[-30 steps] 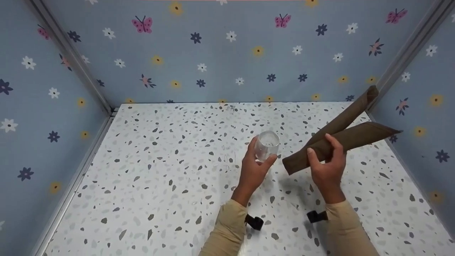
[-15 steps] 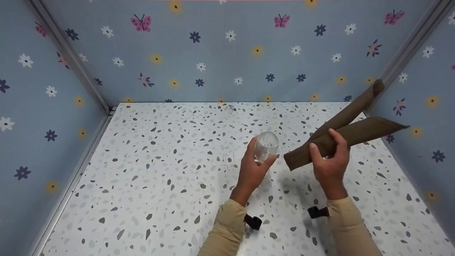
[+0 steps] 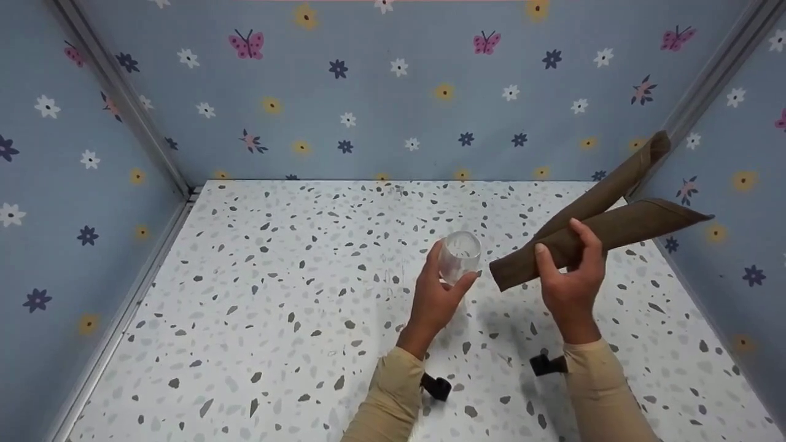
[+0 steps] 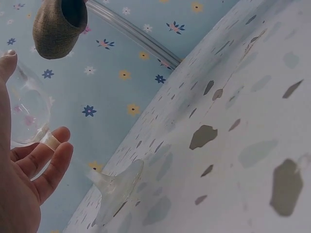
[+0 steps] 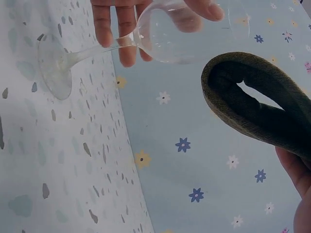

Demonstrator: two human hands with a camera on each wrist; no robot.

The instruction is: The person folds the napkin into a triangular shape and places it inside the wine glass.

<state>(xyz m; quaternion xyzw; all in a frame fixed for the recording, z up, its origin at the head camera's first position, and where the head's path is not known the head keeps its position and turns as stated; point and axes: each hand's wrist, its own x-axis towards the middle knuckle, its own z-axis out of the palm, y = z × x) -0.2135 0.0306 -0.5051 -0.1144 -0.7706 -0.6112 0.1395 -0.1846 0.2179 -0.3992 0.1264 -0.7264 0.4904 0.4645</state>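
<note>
A clear stemmed wine glass (image 3: 462, 250) stands upright in my left hand (image 3: 436, 301), whose fingers and thumb curl round the bowl. Its round foot (image 5: 54, 68) is right at the speckled tabletop in the right wrist view. To the right of the glass, my right hand (image 3: 571, 288) pinches a brown cloth napkin (image 3: 642, 226) between thumb and fingers. The napkin is folded and rolled into two long pointed wings that spread up and to the right. Its narrow folded end points at the glass bowl, a small gap apart, and shows a hollow loop in the right wrist view.
The white speckled table (image 3: 258, 294) runs back to a blue wall (image 3: 393, 92) printed with flowers and butterflies. Side panels (image 3: 55, 264) with metal corner strips close in the left and right. Black wrist straps (image 3: 437, 388) stick out below both hands.
My right hand and the napkin have shifted slightly up and to the right, away from the glass. The left hand keeps its grip on the glass and has hardly moved.
</note>
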